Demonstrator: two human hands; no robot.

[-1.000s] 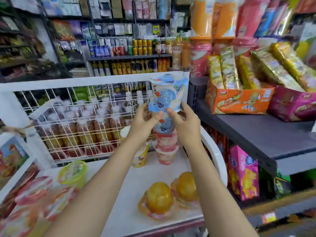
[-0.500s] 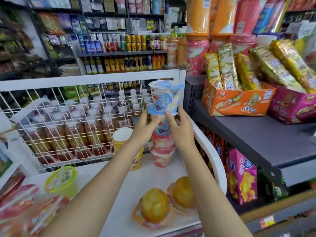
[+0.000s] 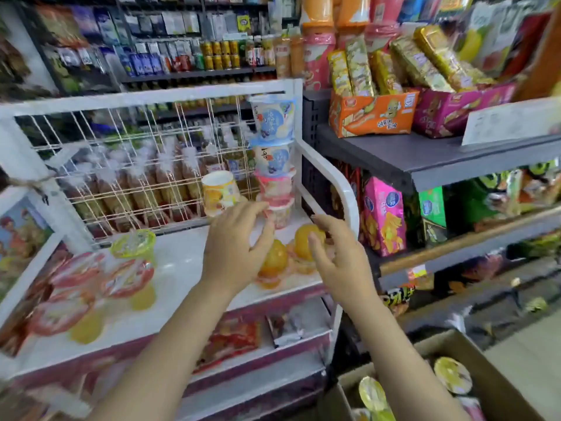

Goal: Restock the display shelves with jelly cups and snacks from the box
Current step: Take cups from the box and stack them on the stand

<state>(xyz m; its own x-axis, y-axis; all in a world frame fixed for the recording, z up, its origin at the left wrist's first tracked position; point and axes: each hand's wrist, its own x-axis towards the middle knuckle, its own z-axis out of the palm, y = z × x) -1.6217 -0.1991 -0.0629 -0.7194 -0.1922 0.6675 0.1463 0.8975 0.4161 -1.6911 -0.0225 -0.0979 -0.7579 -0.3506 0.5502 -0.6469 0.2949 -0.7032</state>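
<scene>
Four cups stand stacked (image 3: 274, 165) in the white shelf's (image 3: 182, 268) back right corner, two blue over two pink. Left hand (image 3: 233, 253) and right hand (image 3: 337, 256) hover before it, fingers loosely spread, grasping nothing. Yellow cup (image 3: 219, 192) just left of the stack; two orange jellies (image 3: 291, 247) partly behind the hands. Box (image 3: 504, 387) lower right, lidded cups inside.

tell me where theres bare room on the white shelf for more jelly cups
The white shelf is bare in the middle, between the green-lidded cup and the orange dome jellies, and in front near the edge. The back right corner is crowded by the stack of cups and the yellow cup; the left end is packed with red-lidded cups.
</scene>
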